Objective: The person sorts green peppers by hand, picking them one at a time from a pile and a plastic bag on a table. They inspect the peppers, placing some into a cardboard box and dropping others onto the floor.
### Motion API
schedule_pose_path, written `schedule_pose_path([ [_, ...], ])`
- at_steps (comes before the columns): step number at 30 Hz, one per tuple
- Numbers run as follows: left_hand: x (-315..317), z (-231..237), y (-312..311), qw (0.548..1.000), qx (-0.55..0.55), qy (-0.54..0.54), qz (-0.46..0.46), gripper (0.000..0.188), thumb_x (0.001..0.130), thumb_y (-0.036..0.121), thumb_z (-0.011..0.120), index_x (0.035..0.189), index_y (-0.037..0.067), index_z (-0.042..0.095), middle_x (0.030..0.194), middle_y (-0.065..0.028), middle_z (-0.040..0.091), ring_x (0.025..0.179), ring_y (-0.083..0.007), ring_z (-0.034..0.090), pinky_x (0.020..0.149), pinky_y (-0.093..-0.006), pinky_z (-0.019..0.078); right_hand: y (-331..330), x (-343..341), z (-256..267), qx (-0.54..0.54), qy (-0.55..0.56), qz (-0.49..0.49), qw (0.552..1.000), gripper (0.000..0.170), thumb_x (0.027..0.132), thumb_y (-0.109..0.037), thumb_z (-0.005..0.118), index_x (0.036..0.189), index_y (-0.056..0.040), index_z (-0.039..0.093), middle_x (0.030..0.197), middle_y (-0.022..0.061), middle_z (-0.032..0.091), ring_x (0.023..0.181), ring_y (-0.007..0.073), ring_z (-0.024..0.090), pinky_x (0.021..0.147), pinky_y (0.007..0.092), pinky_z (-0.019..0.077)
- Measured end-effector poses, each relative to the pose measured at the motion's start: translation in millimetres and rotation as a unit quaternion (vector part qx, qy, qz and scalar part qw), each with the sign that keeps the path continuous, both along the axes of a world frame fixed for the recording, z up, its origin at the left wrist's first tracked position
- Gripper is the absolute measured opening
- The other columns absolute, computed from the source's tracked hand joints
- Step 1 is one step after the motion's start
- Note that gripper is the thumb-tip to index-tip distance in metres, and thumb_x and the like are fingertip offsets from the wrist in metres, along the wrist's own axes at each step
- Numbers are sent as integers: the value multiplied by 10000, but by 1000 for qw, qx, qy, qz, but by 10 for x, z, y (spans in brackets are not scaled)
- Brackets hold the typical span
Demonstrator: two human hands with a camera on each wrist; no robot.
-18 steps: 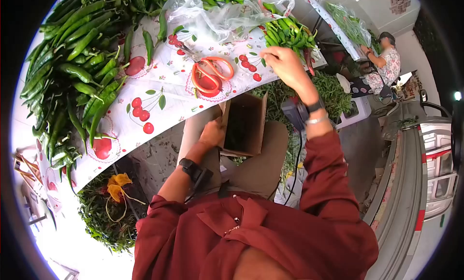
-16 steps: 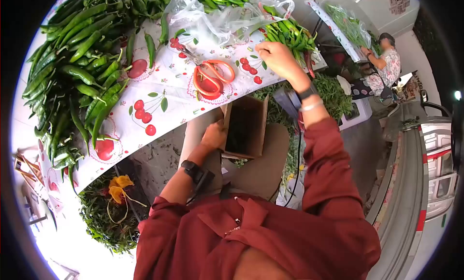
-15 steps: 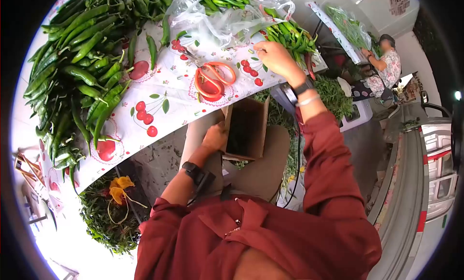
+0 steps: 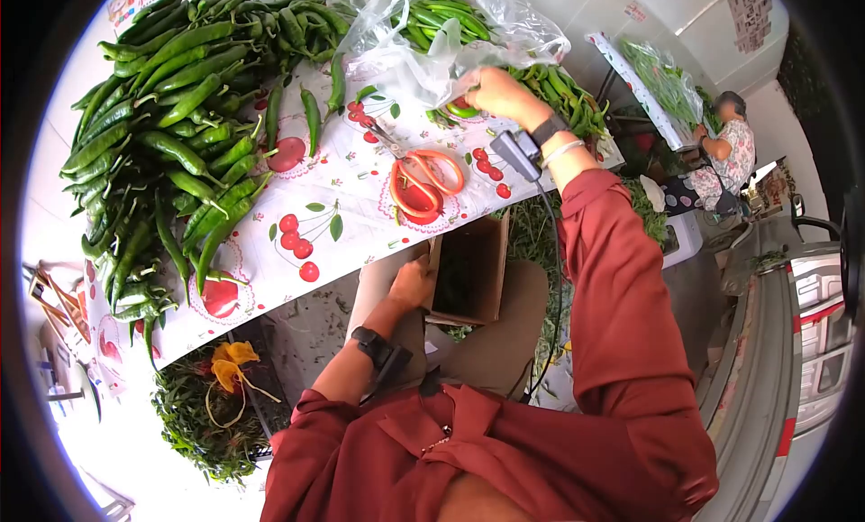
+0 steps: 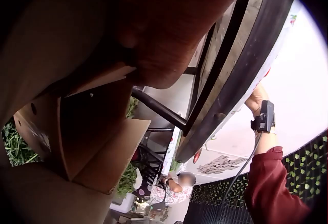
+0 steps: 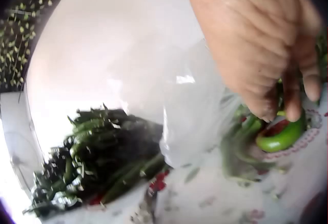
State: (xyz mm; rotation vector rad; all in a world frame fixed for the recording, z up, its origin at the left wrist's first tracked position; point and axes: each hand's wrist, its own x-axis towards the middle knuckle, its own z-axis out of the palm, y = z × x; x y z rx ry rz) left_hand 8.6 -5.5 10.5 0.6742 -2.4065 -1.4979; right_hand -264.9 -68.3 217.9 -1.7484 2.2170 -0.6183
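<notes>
Since the earlier frame, our right hand (image 4: 505, 96) has gone farther from the front edge of the worktop (image 4: 365, 217) and in towards the plastic bag (image 4: 440, 69); our left hand (image 4: 412, 283) keeps its place on the cardboard box (image 4: 488, 274). The curved green pepper (image 6: 282, 139) under our right fingertips lies with its long axis roughly left to right in the head view, bowed towards us. The box's open mouth faces up, its longer sides running from us towards the worktop.

From the left, the big pepper heap (image 4: 176, 116) covers the worktop's left end, some peppers close to the front edge. The orange-handled scissors (image 4: 395, 196) lie by the middle of that edge, blades towards the back. Just below the edge, our left hand is curled closed, gripping the box's left wall above our legs (image 4: 509, 319). Our right hand is partly open, fingers bent down at the curved green pepper, inward of the worktop's right edge; blur hides whether they pinch it. Farther right is the smaller pepper pile (image 4: 560, 91).
</notes>
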Motion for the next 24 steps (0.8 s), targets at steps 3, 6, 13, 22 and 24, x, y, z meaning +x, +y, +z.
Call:
schedule_pose_path([
  [3,4,-22,5,1000,2,10,-1,259,734,154,507,936,-8,500,815,-280,549,826,-430,514,726,-463,418,115,80,-151,44,73,29,996,377,654,-26,574,1030,-57,570,888,93,586,840,291,561,810,304,422],
  [6,3,-45,12,1000,4,8,-4,259,732,150,509,935,-11,499,816,-282,548,828,-430,514,725,-463,418,217,172,-246,-38,140,-18,989,379,627,-27,614,1002,-61,576,1052,121,509,1011,272,477,881,313,371],
  [13,-17,-32,49,1000,10,20,5,281,730,154,509,959,-10,501,832,-278,550,836,-426,515,731,-457,422,216,197,-69,-28,95,-20,995,313,647,-106,640,948,-40,588,986,155,544,915,278,529,805,318,411],
  [22,-20,-42,45,1000,-5,2,-3,300,731,161,506,982,-2,495,834,-278,551,836,-424,518,724,-463,424,-229,247,507,-104,-120,-21,987,529,745,-200,563,1224,-66,383,1070,89,535,717,143,525,592,276,460],
  [24,-11,-20,22,1000,-4,-4,-5,307,732,164,506,992,1,494,834,-277,552,837,-424,518,722,-464,424,-345,134,418,-131,-105,-25,986,477,743,-202,561,1184,-69,437,1038,88,558,722,149,530,612,292,459],
])
